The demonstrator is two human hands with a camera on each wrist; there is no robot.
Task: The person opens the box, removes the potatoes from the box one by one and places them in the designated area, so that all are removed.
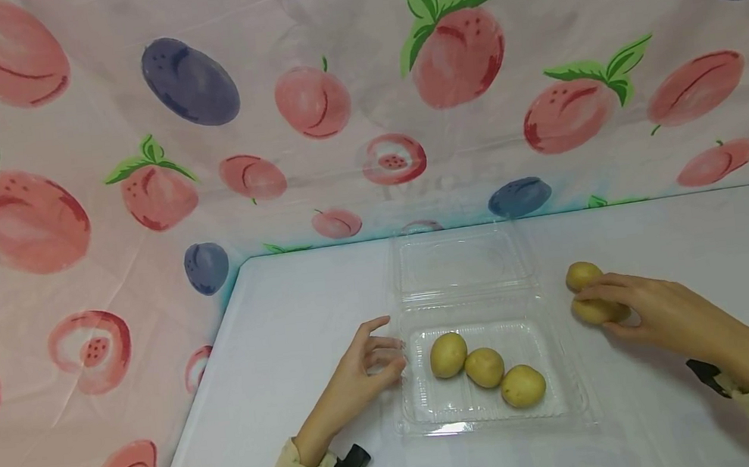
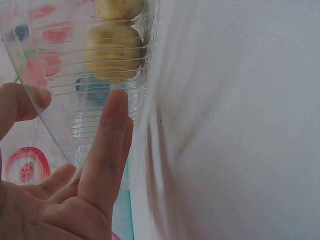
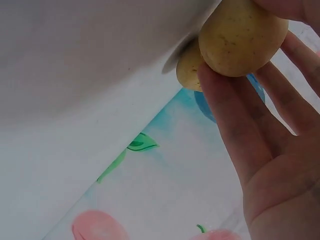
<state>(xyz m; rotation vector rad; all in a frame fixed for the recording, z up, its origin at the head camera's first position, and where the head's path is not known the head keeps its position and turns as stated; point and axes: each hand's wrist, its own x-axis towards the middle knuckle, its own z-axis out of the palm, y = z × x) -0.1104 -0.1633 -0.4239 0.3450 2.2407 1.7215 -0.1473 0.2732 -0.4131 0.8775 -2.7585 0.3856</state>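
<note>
My right hand (image 1: 653, 311) grips a yellow potato (image 3: 242, 40) between thumb and fingers, to the right of a clear plastic clamshell container (image 1: 573, 395). Just beyond it another potato (image 1: 583, 275) sits on the table, partly hidden by the held one in the right wrist view. Three potatoes lie in a slanting row in the container's base: a left one (image 1: 448, 355), a middle one (image 1: 485, 368) and a right one (image 1: 524, 386). Beside the container's left wall is my left hand (image 1: 362, 372), fingers mostly extended; whether the fingertips touch the wall I cannot tell.
The container's lid (image 1: 463, 262) lies folded back toward the far edge of the white table (image 1: 306, 301). Behind and to the left hangs a fruit-patterned cloth (image 1: 339, 24). Black wrist mounts (image 1: 350, 465) show at both cuffs.
</note>
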